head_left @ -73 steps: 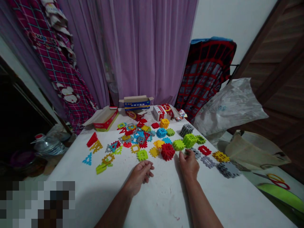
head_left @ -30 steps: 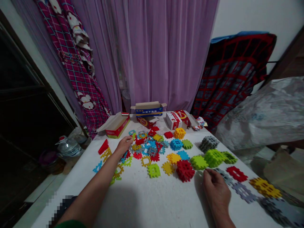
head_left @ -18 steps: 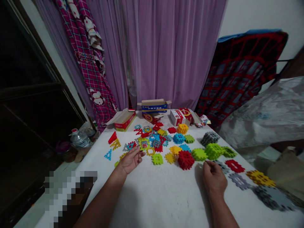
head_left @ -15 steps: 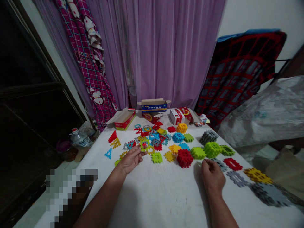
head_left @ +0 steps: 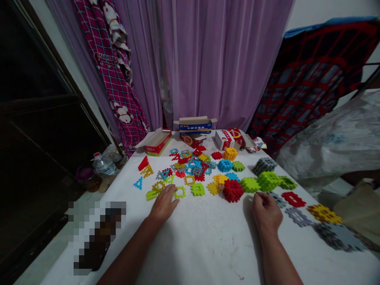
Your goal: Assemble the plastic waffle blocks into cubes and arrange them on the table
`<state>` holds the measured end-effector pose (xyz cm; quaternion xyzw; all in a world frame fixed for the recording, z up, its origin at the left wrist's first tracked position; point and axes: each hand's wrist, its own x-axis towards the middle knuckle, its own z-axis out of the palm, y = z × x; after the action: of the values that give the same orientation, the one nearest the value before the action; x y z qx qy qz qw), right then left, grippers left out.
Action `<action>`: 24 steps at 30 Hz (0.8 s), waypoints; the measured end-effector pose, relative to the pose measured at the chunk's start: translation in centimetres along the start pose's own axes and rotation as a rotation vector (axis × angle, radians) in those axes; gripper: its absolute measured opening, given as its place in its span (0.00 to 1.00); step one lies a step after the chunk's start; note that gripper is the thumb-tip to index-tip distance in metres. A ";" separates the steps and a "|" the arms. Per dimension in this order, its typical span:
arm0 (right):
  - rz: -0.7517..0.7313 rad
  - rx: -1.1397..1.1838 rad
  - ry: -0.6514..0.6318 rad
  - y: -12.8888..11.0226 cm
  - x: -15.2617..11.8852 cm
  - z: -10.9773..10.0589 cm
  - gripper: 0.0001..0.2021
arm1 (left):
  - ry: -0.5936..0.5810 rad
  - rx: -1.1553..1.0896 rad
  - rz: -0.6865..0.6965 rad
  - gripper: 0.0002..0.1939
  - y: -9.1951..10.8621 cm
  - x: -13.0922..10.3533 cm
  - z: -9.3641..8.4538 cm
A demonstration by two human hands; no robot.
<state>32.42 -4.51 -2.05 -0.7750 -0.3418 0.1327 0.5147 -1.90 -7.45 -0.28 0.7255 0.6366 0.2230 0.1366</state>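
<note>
My left hand (head_left: 164, 202) is low over the table with its fingers stretched forward, holding nothing. By its fingertips lies a lime-green square frame piece (head_left: 180, 192); an olive-yellow toothed piece (head_left: 158, 186) and a lime block (head_left: 151, 195) are just beyond and left of it. My right hand (head_left: 268, 215) rests on the table as a loose fist, with no piece showing in it. Just ahead of that fist sit a flat lime stack (head_left: 250, 185) and a taller lime stack (head_left: 268, 181). A red stack of interlocking plates (head_left: 233, 190) stands to its left.
Mixed toothed building pieces (head_left: 194, 164) are heaped mid-table. Grey (head_left: 341, 236) and yellow (head_left: 324, 213) plates lie at the right edge. Opened cartons (head_left: 194, 127) line the back. A blurred-out dark object (head_left: 101, 235) lies at the front left of the white tablecloth (head_left: 208, 241).
My left hand has let go of the lime square frame, which now lies on the table, and has come down with its fingers extended. My right fist has barely moved. The view has shifted slightly.
</note>
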 end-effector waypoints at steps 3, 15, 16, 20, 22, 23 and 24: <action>0.020 -0.026 -0.014 -0.1 0.0 -0.1 0.17 | 0.023 0.048 -0.055 0.15 -0.1 -0.2 -0.1; 0.013 -0.043 -0.015 0.3 0.2 0.0 0.17 | 0.068 0.200 -0.213 0.29 2.3 1.0 2.1; 0.012 -0.044 -0.016 0.3 0.2 0.0 0.17 | 0.068 0.190 -0.200 0.27 2.1 1.1 2.0; 0.002 -0.030 -0.008 0.5 0.2 0.1 0.17 | 0.002 0.096 -0.091 0.26 0.5 1.5 1.4; -0.013 -0.024 0.000 0.7 0.3 0.2 0.17 | -0.023 0.050 -0.054 0.29 -0.3 1.5 1.0; -0.021 -0.025 0.001 0.8 0.3 0.2 0.16 | -0.023 0.040 -0.043 0.30 -0.6 1.5 0.9; -0.025 -0.029 0.002 0.9 0.4 0.3 0.16 | -0.016 0.041 -0.041 0.31 -0.8 1.4 0.8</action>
<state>32.88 -4.30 -2.90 -0.7780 -0.3531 0.1206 0.5055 -2.10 -5.87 -1.13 0.7168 0.6545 0.2015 0.1314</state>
